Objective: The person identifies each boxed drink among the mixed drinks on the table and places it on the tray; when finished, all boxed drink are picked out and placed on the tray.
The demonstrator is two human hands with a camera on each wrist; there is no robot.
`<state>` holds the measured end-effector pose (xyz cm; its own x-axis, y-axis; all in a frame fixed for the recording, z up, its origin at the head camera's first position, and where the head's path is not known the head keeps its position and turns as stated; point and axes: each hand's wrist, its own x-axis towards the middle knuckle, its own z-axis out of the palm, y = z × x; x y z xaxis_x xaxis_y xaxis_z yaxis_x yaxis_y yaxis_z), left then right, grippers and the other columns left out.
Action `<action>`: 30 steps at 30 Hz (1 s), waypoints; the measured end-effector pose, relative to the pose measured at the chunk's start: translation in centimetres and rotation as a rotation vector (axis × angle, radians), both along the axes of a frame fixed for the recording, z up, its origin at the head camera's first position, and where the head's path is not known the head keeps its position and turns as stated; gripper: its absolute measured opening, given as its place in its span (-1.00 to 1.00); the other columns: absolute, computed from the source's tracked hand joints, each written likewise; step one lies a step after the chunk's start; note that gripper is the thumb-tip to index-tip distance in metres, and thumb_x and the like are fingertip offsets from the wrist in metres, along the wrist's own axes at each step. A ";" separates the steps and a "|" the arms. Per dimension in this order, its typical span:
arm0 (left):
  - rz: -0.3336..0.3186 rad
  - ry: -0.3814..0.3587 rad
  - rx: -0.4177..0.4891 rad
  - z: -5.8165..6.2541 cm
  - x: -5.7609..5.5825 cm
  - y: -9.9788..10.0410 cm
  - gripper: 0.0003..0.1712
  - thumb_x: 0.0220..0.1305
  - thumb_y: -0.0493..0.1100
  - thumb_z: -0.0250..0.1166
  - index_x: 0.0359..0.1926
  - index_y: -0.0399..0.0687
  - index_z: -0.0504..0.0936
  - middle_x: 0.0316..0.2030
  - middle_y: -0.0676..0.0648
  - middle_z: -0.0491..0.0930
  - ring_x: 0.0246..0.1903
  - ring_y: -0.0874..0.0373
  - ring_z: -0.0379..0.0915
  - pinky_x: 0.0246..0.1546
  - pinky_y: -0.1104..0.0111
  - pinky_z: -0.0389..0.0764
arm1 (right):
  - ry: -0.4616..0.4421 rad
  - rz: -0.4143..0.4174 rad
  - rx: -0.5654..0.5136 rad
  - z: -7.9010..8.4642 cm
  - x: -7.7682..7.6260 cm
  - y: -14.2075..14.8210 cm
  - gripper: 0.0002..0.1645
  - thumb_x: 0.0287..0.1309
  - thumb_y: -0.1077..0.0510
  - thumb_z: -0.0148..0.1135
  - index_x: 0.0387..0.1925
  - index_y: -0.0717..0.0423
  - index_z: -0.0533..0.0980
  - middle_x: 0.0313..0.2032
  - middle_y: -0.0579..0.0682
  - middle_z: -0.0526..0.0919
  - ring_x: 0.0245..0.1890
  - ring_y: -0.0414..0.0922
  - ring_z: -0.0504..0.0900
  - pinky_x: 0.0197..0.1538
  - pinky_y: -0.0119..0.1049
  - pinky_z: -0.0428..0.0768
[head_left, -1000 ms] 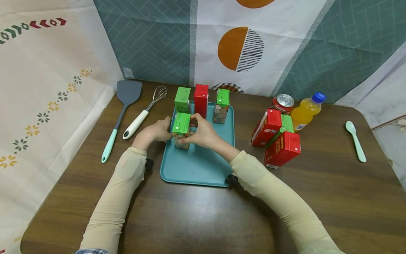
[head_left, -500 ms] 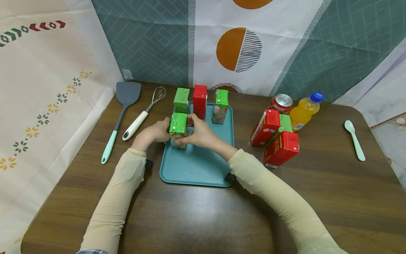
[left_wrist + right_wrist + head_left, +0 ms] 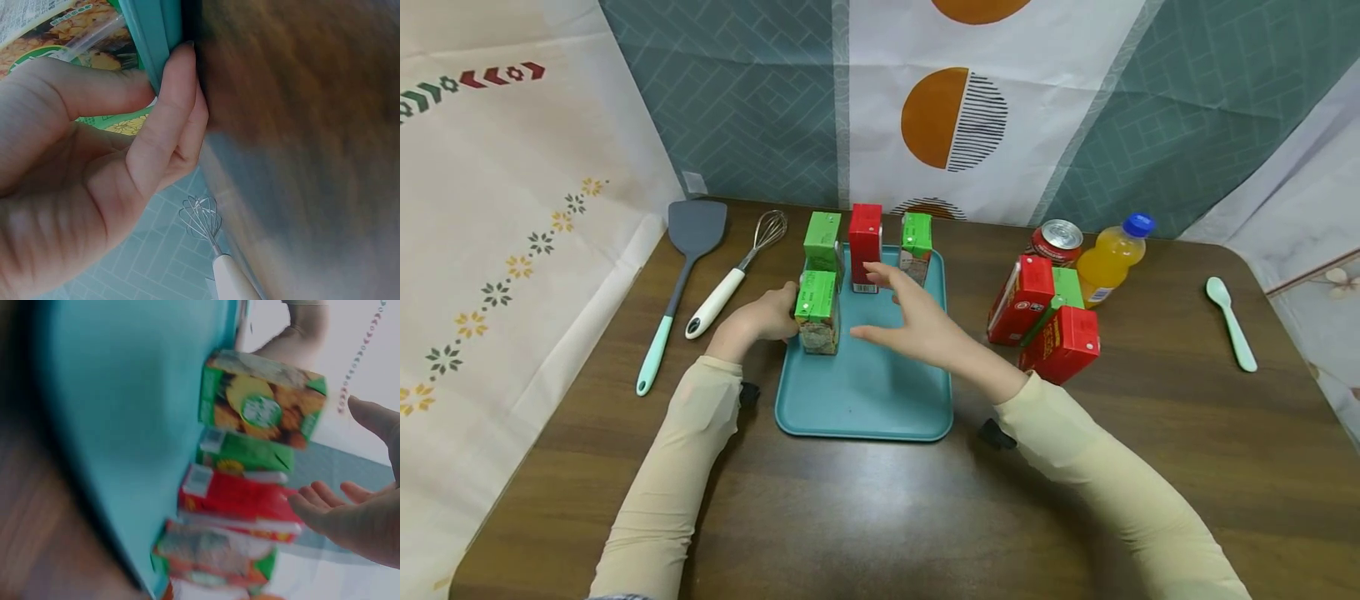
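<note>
My left hand (image 3: 757, 317) pinches the left rim of the teal tray (image 3: 147, 28) between thumb and fingers, beside a small green-topped drink carton (image 3: 817, 312). That carton stands upright on the tray's left side, with nothing gripping it. Over the middle of the tray, my right hand (image 3: 917, 325) is spread and holds nothing, apart from the cartons. Along the tray's back stand a green carton (image 3: 822, 237), a red carton (image 3: 866, 242) and another green-topped carton (image 3: 916, 246). In the right wrist view the near carton (image 3: 259, 406) shows a printed picture on its side.
Right of the tray stand two red cartons (image 3: 1021, 300) with a green carton (image 3: 1065, 292) between them, a drink can (image 3: 1058, 242) and an orange drink bottle (image 3: 1108, 262). A pale spoon (image 3: 1232, 325) lies far right; a whisk (image 3: 737, 275) and a spatula (image 3: 679, 283) lie left.
The right hand has let go of the green-topped carton and drawn back to the right, fingers spread. The carton stays on the tray's left side, slightly further left than a second ago.
</note>
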<state>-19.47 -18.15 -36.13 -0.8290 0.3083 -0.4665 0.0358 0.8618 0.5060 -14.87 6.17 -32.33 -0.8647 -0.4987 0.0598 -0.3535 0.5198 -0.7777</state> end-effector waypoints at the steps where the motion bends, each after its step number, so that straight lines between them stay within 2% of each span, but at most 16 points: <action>1: 0.002 -0.004 0.004 0.0 0.0 0.0 -0.15 0.14 -0.44 0.00 0.36 -0.53 -0.24 -0.03 -0.47 0.45 -0.47 0.01 0.51 -0.51 0.33 0.42 | 0.020 -0.003 -0.006 0.3 0.3 0.7 -0.02 0.00 -0.04 0.38 0.38 0.00 0.10 0.27 0.01 0.31 0.25 -0.11 0.29 0.25 -0.13 0.31; 7: 0.004 -0.007 0.010 -0.2 0.0 -0.1 -0.19 0.15 -0.45 0.00 0.36 -0.52 -0.19 -0.07 -0.45 0.47 -0.47 0.01 0.52 -0.51 0.32 0.42 | 0.121 -0.038 -0.005 2.5 1.6 5.5 -0.15 0.01 0.04 0.39 0.31 0.06 0.23 0.23 0.01 0.39 0.21 -0.11 0.36 0.23 -0.12 0.35; 9: 0.003 -0.005 0.017 -0.2 0.0 -0.1 -0.23 0.15 -0.45 0.00 0.34 -0.52 -0.14 -0.10 -0.44 0.48 -0.47 0.01 0.52 -0.49 0.31 0.44 | 0.137 -0.048 -0.008 3.2 1.9 7.1 -0.19 0.01 0.06 0.39 0.28 0.08 0.26 0.21 0.01 0.41 0.20 -0.10 0.38 0.22 -0.11 0.36; 13: 0.006 -0.013 0.023 -0.2 0.0 0.0 -0.21 0.15 -0.45 -0.01 0.35 -0.52 -0.17 -0.07 -0.45 0.46 -0.46 0.01 0.52 -0.48 0.31 0.44 | 0.159 -0.077 -0.002 4.2 2.1 10.3 -0.27 0.03 0.10 0.37 0.24 0.08 0.32 0.17 0.04 0.45 0.17 -0.05 0.43 0.19 -0.09 0.38; 21: 0.006 -0.003 0.029 -0.4 0.0 -0.1 -0.16 0.13 -0.47 0.00 0.35 -0.54 -0.22 -0.07 -0.48 0.46 -0.49 0.01 0.51 -0.53 0.32 0.44 | 0.181 -0.172 0.085 4.8 1.8 15.6 -0.37 0.08 0.12 0.33 0.21 0.08 0.38 0.16 0.01 0.48 0.10 0.07 0.49 0.09 0.03 0.43; 24: 0.007 0.000 0.032 -0.4 0.1 -0.2 -0.19 0.13 -0.47 0.01 0.34 -0.54 -0.17 -0.08 -0.47 0.46 -0.49 0.01 0.52 -0.52 0.32 0.45 | 0.188 -0.211 0.113 4.5 1.5 17.4 -0.38 0.08 0.10 0.33 0.19 0.08 0.39 0.14 0.00 0.49 0.08 0.09 0.50 0.11 -0.24 0.47; 28: 0.012 -0.005 0.035 -0.4 0.1 -0.1 -0.25 0.14 -0.46 0.00 0.33 -0.51 -0.11 -0.11 -0.44 0.47 -0.48 0.01 0.51 -0.50 0.31 0.45 | 0.180 -0.264 0.141 3.8 0.6 19.9 -0.38 0.10 0.07 0.31 0.20 0.08 0.38 0.14 0.05 0.48 0.08 0.13 0.50 -0.04 -0.68 0.37; 30: 0.016 -0.008 0.036 -0.4 0.1 -0.1 -0.26 0.14 -0.46 0.00 0.32 -0.50 -0.09 -0.14 -0.42 0.48 -0.48 0.01 0.50 -0.50 0.31 0.45 | 0.144 -0.288 0.151 3.2 0.0 21.1 -0.35 0.12 0.05 0.29 0.23 0.08 0.35 0.17 0.08 0.45 0.11 0.15 0.46 -0.05 -0.67 0.38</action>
